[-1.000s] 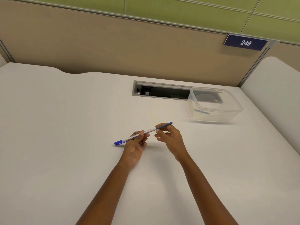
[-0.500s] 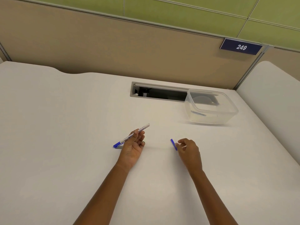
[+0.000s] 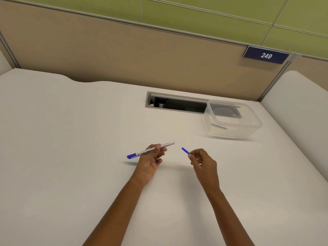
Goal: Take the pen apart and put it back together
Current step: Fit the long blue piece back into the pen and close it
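My left hand (image 3: 150,159) grips the white pen barrel (image 3: 167,144) near its middle, a little above the white desk (image 3: 71,157). The barrel's blue end (image 3: 131,155) points left and its open white end points right. My right hand (image 3: 203,163) pinches a slim blue pen piece (image 3: 185,150) between thumb and fingertips; most of that piece is hidden by the hand. The blue piece's free end points up and left toward the barrel's open end, with a small gap between the two.
A clear plastic container (image 3: 248,132) stands at the back right, partly over a rectangular cable slot (image 3: 177,103) in the desk. A tan partition with a number plate (image 3: 266,55) rises behind. A second desk surface (image 3: 298,110) adjoins on the right.
The blue piece was pulled out of the barrel by my right hand, which dropped to the right, then rose back toward the barrel. My left hand has kept the barrel nearly still.
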Tool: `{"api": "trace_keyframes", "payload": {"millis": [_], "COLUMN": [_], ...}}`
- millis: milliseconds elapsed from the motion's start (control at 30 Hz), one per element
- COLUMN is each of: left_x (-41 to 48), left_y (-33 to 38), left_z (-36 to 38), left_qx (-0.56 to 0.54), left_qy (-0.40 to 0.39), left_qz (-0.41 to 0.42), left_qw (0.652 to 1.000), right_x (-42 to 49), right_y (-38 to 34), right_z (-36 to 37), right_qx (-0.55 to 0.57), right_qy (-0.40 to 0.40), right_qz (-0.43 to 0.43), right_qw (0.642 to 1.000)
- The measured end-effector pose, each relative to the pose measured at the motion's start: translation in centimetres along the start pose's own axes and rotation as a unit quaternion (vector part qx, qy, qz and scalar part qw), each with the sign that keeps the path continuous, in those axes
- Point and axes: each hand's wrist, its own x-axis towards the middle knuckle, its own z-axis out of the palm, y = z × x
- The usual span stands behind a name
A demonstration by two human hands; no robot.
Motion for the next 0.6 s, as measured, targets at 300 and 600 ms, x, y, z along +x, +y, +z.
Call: {"api": "trace_keyframes", "payload": {"millis": [300,600], "left_x": [-0.6,-0.7], "left_y": [-0.2,0.1], "left_z": [0.6,0.7], "left_qx": [0.051,0.049], "left_qy": [-0.009,-0.004], "left_qz": [0.006,0.014], "left_qw": [0.999,0.999], "right_x": [-1.0,-1.3], "right_y": [-2.5,-2.4], "right_z": [-0.2,-0.3], "right_qx": [0.088,0.09], "right_qy": [0.016,0.026], "right_qz": [-0.051,-0.063], "right_qw": [0.995,0.994]}}
